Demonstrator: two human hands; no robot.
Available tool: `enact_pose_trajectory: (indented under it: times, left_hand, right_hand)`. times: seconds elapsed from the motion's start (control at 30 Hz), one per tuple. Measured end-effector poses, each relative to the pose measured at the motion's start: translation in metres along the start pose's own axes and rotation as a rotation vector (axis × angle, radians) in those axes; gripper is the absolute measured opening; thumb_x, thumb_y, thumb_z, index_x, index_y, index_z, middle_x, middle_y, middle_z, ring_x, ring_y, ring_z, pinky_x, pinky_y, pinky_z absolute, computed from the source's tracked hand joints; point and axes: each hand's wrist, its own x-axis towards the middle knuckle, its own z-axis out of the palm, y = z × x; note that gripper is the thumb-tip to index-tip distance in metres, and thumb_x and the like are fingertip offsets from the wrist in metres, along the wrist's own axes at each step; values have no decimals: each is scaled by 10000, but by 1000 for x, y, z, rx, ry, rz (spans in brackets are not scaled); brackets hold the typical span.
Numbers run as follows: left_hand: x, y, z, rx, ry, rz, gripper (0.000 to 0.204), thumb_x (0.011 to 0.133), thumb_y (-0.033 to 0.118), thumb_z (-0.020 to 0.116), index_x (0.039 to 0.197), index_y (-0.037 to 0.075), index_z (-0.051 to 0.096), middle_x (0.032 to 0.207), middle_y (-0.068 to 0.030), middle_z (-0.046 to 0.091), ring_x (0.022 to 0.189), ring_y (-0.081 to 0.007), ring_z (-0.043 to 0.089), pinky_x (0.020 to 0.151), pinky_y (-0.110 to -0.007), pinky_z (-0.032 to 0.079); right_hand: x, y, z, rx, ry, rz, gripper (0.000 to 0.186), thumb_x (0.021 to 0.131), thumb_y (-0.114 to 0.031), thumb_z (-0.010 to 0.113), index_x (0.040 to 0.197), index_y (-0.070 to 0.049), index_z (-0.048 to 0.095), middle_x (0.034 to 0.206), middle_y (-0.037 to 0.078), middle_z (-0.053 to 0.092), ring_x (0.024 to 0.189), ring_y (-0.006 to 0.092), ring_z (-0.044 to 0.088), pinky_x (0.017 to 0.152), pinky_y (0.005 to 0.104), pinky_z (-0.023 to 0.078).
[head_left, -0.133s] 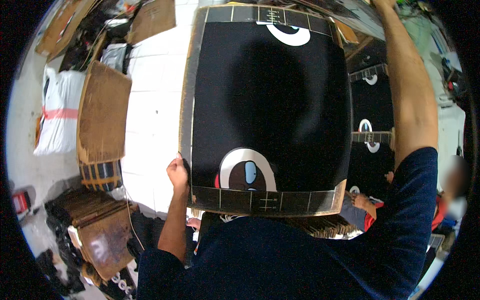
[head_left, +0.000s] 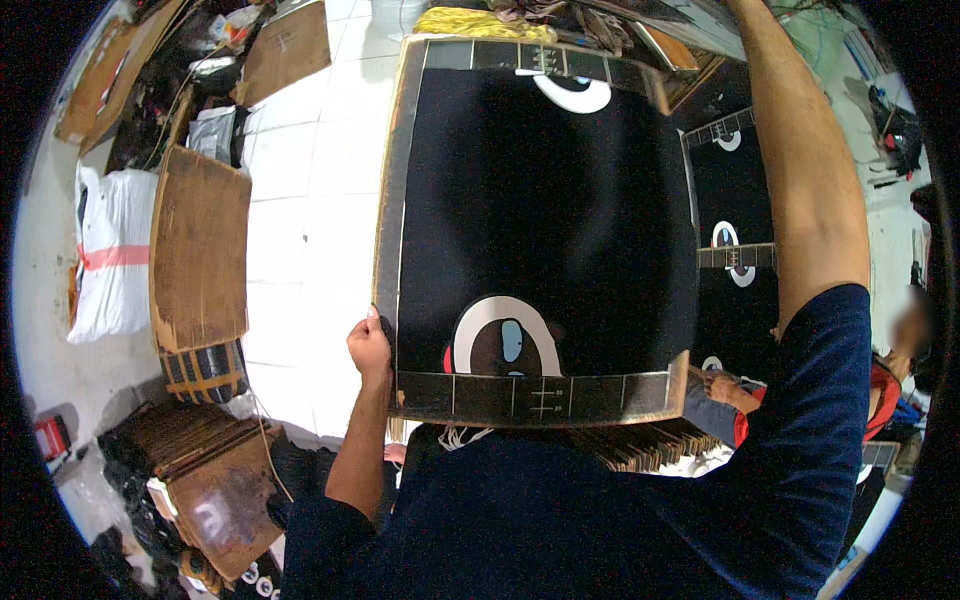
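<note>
A large board [head_left: 388,240] stretches out before me, with black fabric [head_left: 540,210] lying over it. White-ringed eye prints show on the fabric at the near end [head_left: 540,335] and the far end. Dark strips with pale ruled lines [head_left: 480,398] cross both ends of the board. My left hand [head_left: 370,347] is closed on the board's left edge, near its close corner, thumb on the rim. On the right, my right arm [head_left: 815,170] reaches far forward past the board, and its hand is beyond the upper rim of the view.
More boards with black fabric [head_left: 738,185] lie to the right. A co-worker's hand [head_left: 722,388] is near them. Brown boards are stacked [head_left: 215,490] at lower left. An upright brown board [head_left: 200,250] and white sack [head_left: 117,250] stand left. Yellow cloth [head_left: 480,22] lies beyond the far end.
The view has shifted, so the board's far end sits lower and yellow cloth shows beyond it. My left hand keeps its hold on the edge. My right arm stays stretched forward.
</note>
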Motion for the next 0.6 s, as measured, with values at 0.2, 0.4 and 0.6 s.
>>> enact_pose_trajectory:
  times: [0.2, 0.4, 0.6]
  left_hand:
    - [-20, 21, -24, 258, -198, 305, 500, 869, 403, 835, 962, -61, 674, 800, -125, 719, 768, -232, 680, 756, -374, 541]
    - [-30, 47, -59, 577, -165, 217, 533, 761, 393, 906, 986, -28, 671, 833, -175, 737, 763, -301, 719, 737, -413, 557]
    - [-29, 47, -52, 571, -199, 255, 545, 754, 403, 909, 963, -41, 669, 864, -186, 746, 763, -309, 725, 714, -426, 561]
  right_hand:
    - [19, 15, 13, 91, -4, -17, 317, 856, -251, 779, 1147, -142, 715, 1026, 185, 745, 1019, 392, 697, 894, 484, 517]
    - [31, 16, 15, 138, -52, 18, 328, 870, -262, 759, 1174, -150, 715, 1073, 168, 748, 1063, 374, 696, 925, 467, 519]
    - [42, 4, 7, 46, -54, 36, 371, 865, -299, 762, 1208, -168, 713, 1125, 154, 745, 1105, 356, 689, 950, 471, 516]
